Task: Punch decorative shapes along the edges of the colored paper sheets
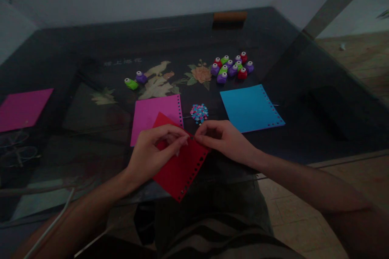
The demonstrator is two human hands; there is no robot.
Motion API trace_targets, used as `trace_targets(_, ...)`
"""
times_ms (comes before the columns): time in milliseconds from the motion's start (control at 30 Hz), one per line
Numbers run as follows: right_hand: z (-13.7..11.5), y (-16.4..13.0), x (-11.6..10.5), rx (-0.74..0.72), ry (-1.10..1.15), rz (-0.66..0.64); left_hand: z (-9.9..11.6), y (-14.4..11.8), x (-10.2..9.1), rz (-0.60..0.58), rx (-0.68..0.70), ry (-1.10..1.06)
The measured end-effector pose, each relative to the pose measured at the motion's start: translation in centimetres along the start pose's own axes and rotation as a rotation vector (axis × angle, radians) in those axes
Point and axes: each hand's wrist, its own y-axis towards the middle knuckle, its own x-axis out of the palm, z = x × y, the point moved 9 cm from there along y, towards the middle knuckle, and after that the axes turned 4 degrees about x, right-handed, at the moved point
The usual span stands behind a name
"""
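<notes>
A red sheet of paper [182,170] lies tilted at the table's near edge, with punched holes along its lower right side. My left hand [161,145] reaches over the sheet, its thumb and index finger pinched at the upper edge. Close beside it, my right hand [223,139] pinches the same edge near the right corner. The fingertips almost meet, and any small piece between them is too dark to make out. Just beyond is a pile of tiny pink, blue and white paper cutouts [199,112]. A pink sheet [152,107] with a punched edge lies partly under the red one.
A blue sheet [251,107] with punched edges lies to the right. Several small craft punches [232,68] cluster behind it; a green punch [131,84] and a purple punch [141,77] sit left. Another pink sheet [26,109] is far left. A brown block [230,17] stands at the back.
</notes>
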Motion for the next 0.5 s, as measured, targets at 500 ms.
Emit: trace_targets(500,0.9,-1.3,-0.6,-0.017,-0.179,-0.030,1.5,2.7,-1.0,0.081,0.216,0.317)
